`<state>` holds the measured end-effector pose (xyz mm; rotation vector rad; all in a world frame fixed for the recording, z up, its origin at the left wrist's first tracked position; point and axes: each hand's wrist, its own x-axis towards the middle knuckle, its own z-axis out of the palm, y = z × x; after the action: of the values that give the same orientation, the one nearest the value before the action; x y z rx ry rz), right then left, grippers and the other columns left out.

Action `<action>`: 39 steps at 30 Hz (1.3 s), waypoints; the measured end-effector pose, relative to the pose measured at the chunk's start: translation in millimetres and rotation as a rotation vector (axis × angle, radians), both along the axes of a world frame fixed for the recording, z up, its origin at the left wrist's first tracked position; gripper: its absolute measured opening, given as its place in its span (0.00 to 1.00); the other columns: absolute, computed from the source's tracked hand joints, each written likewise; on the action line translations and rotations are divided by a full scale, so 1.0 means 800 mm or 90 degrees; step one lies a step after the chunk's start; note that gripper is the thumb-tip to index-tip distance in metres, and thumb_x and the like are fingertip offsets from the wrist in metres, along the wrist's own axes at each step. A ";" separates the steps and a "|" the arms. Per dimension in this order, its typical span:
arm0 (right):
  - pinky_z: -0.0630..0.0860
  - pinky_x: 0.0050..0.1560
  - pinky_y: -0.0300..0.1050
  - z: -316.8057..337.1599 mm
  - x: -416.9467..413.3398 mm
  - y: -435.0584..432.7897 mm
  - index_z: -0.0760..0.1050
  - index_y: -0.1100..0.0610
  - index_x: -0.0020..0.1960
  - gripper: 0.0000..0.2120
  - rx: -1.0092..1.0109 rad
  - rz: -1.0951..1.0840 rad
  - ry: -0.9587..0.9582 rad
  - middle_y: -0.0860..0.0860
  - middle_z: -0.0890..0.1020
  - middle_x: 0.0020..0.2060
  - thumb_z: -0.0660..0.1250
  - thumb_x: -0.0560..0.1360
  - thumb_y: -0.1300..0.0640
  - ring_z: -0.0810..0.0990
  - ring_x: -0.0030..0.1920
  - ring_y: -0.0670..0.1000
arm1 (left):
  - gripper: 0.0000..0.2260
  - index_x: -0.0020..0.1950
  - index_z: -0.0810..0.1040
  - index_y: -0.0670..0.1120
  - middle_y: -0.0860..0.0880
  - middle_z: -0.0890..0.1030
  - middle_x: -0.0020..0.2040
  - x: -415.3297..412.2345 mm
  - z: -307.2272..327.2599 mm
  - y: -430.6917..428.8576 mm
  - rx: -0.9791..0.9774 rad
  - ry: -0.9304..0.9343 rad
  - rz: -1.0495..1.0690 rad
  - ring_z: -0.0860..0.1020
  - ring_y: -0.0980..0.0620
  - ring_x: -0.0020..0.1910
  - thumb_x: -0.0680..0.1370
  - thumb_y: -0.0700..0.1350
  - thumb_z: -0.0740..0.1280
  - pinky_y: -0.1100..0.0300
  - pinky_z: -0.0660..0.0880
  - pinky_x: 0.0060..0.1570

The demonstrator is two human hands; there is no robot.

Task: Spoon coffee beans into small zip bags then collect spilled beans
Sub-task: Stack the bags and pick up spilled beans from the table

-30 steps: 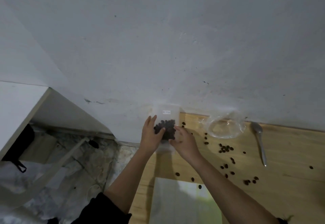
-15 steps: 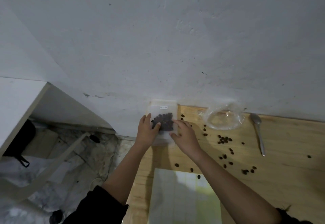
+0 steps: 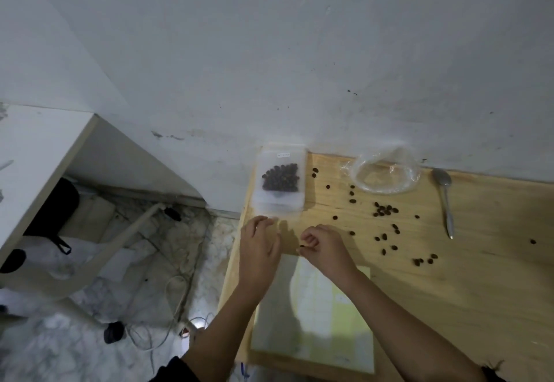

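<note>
One flat, clear plastic bag (image 3: 278,202) of dark beans (image 3: 281,177) lies on the wood table (image 3: 449,276) just beyond my left hand (image 3: 260,251), slack and empty, and my right hand (image 3: 325,250), pinching what seems a bean (image 3: 302,246).

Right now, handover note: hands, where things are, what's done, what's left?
Left hand: open, holds nothing, over the table near its left edge.
Right hand: pinches what looks like one bean.
Zip bag: holds beans and lies flat at the far left corner by the wall; can't tell if it's sealed.
Clear bag: open and looks empty, at the far edge. The spoon lies to its right.
Done: one bag filled and set down.
Left: collect the loose beans scattered mid-table.
</note>
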<state>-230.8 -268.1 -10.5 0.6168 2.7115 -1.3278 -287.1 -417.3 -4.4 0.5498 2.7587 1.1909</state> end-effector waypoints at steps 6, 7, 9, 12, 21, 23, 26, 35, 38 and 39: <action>0.67 0.38 0.29 -0.003 -0.002 -0.002 0.80 0.63 0.41 0.06 -0.016 -0.001 -0.003 0.48 0.71 0.36 0.75 0.67 0.63 0.71 0.34 0.41 | 0.21 0.61 0.75 0.41 0.45 0.72 0.63 0.020 -0.027 -0.021 -0.101 -0.037 -0.074 0.68 0.49 0.63 0.75 0.52 0.57 0.65 0.60 0.63; 0.67 0.39 0.33 -0.003 -0.004 -0.001 0.80 0.63 0.41 0.05 -0.020 0.007 -0.014 0.48 0.71 0.36 0.75 0.67 0.63 0.70 0.34 0.42 | 0.22 0.62 0.74 0.40 0.44 0.72 0.64 0.021 -0.028 -0.022 -0.113 -0.034 -0.082 0.68 0.48 0.63 0.75 0.52 0.56 0.64 0.59 0.63; 0.67 0.42 0.37 -0.002 -0.009 0.001 0.79 0.64 0.41 0.05 -0.019 0.027 -0.043 0.49 0.70 0.36 0.74 0.68 0.64 0.70 0.34 0.45 | 0.23 0.64 0.73 0.39 0.43 0.72 0.65 0.022 -0.026 -0.023 -0.131 -0.028 -0.093 0.68 0.47 0.63 0.75 0.51 0.55 0.64 0.59 0.63; 0.69 0.45 0.40 0.000 -0.010 0.001 0.77 0.61 0.40 0.03 -0.005 0.055 -0.069 0.48 0.70 0.36 0.71 0.70 0.63 0.71 0.40 0.48 | 0.22 0.63 0.74 0.39 0.43 0.73 0.64 0.023 -0.025 -0.020 -0.137 -0.018 -0.096 0.70 0.45 0.63 0.75 0.49 0.56 0.62 0.61 0.63; 0.72 0.37 0.40 0.022 0.039 0.054 0.69 0.58 0.41 0.11 -0.292 -0.291 0.002 0.53 0.76 0.35 0.56 0.77 0.70 0.75 0.35 0.50 | 0.20 0.64 0.74 0.38 0.43 0.73 0.66 0.028 -0.038 0.012 -0.143 0.005 -0.168 0.71 0.45 0.65 0.76 0.47 0.61 0.56 0.66 0.65; 0.70 0.38 0.37 0.025 0.057 0.066 0.72 0.60 0.43 0.07 -0.228 -0.272 -0.030 0.51 0.76 0.36 0.58 0.77 0.68 0.74 0.37 0.48 | 0.19 0.66 0.72 0.38 0.43 0.71 0.68 0.032 -0.043 0.023 -0.135 0.004 -0.185 0.69 0.45 0.67 0.77 0.44 0.64 0.54 0.66 0.68; 0.66 0.35 0.32 0.018 0.077 0.066 0.75 0.62 0.43 0.03 -0.109 -0.152 -0.065 0.50 0.75 0.34 0.66 0.75 0.62 0.71 0.34 0.45 | 0.21 0.67 0.72 0.38 0.42 0.69 0.70 0.038 -0.046 0.036 -0.117 -0.001 -0.208 0.65 0.45 0.70 0.78 0.49 0.58 0.54 0.62 0.70; 0.62 0.32 0.37 0.004 0.084 0.046 0.72 0.58 0.42 0.10 -0.072 -0.069 -0.059 0.44 0.65 0.28 0.74 0.69 0.59 0.62 0.28 0.43 | 0.21 0.66 0.72 0.39 0.42 0.68 0.71 0.036 -0.056 0.043 -0.091 0.038 -0.245 0.64 0.45 0.72 0.79 0.50 0.55 0.51 0.64 0.69; 0.66 0.35 0.42 0.002 0.082 0.046 0.72 0.56 0.40 0.08 -0.090 -0.090 -0.073 0.45 0.65 0.26 0.72 0.70 0.60 0.63 0.28 0.44 | 0.20 0.66 0.72 0.39 0.42 0.69 0.71 0.037 -0.057 0.044 -0.086 0.049 -0.238 0.63 0.45 0.72 0.79 0.48 0.56 0.51 0.63 0.69; 0.66 0.36 0.42 0.002 0.081 0.046 0.72 0.56 0.40 0.08 -0.082 -0.083 -0.081 0.45 0.65 0.27 0.71 0.71 0.59 0.64 0.28 0.44 | 0.20 0.66 0.72 0.39 0.42 0.69 0.70 0.038 -0.058 0.044 -0.084 0.053 -0.236 0.63 0.45 0.72 0.78 0.48 0.56 0.51 0.63 0.69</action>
<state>-165.6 -231.5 -9.2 0.8461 2.5008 -1.4240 -256.7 -382.2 -50.5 1.0584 2.6132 0.9137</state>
